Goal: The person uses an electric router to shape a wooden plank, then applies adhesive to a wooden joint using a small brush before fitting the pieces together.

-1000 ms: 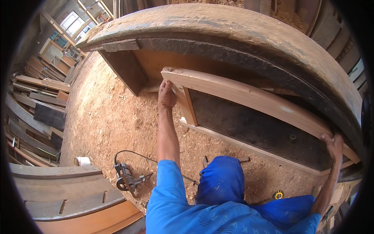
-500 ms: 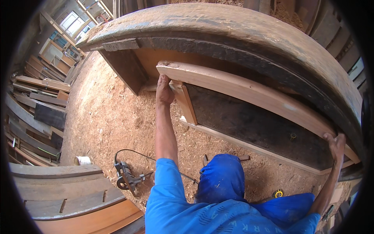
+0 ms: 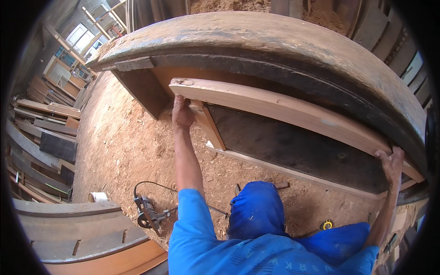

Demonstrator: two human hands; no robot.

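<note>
A long wooden frame (image 3: 284, 107) with a light top rail and a dark panel stands on edge against a large dusty workbench (image 3: 256, 41). My left hand (image 3: 182, 113) grips the frame's left end, just under the top rail. At the far right end, my right hand (image 3: 392, 165) holds the same rail. Both arms are stretched out from blue sleeves. The frame's lower rail sits close above the sawdust floor.
Sawdust covers the floor (image 3: 123, 146). A power tool (image 3: 147, 215) with a black cable lies near my left side, beside a white roll (image 3: 97, 197). Stacked planks (image 3: 41, 137) line the left. A wooden bench (image 3: 73, 233) is at lower left, a yellow tape measure (image 3: 326, 224) at lower right.
The frame has been raised and shifted left, and both hands moved with it, the left one higher along the frame's end.
</note>
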